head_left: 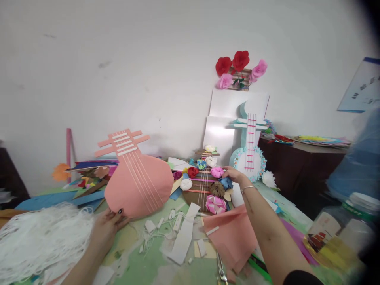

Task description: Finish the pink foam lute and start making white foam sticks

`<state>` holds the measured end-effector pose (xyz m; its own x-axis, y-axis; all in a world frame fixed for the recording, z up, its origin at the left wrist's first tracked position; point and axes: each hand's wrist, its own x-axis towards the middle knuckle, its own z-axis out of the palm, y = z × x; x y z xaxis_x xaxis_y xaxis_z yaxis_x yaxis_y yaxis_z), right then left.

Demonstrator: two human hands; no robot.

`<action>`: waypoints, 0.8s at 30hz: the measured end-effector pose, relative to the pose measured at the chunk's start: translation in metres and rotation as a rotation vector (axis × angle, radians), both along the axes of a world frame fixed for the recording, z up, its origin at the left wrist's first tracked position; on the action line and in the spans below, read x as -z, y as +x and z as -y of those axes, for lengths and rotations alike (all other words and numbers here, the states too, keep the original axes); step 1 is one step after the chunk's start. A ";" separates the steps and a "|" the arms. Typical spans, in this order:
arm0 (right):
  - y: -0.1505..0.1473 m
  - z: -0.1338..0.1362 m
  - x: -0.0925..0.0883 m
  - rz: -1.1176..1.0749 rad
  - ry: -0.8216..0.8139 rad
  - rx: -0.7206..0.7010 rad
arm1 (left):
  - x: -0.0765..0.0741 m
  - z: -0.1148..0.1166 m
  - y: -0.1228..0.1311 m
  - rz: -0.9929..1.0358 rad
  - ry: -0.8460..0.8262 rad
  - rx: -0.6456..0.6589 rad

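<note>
My left hand (107, 226) rests with its fingers closed on the lower edge of a pink paper lute (137, 185) with white strings, which stands tilted on the table. My right hand (236, 174) reaches far forward to a brown paper lute (204, 186) covered in paper flowers, its fingers curled on the right side by a pink flower (217, 171) and a blue one (226, 182). What exactly those fingers pinch is hidden. A bracelet (247, 189) sits on that wrist.
A white-and-teal lute (249, 158) leans on white boards at the wall. Pink paper sheets (233, 237), white paper scraps (184, 237) and scissors (221, 271) lie at the front. White string mass (41, 237) at left, plastic jars (338, 237) at right, dark side table (303, 166).
</note>
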<state>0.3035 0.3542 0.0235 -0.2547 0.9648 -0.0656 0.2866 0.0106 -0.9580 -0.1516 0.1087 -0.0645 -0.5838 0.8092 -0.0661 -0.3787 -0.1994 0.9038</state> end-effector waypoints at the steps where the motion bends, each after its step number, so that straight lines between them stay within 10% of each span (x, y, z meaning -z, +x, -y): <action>1: -0.002 0.002 -0.003 -0.010 0.015 -0.004 | -0.001 0.000 -0.001 0.007 0.000 0.002; 24: -0.013 0.124 -0.046 -0.161 0.434 -0.159 | -0.021 0.001 -0.033 -0.209 -0.005 0.107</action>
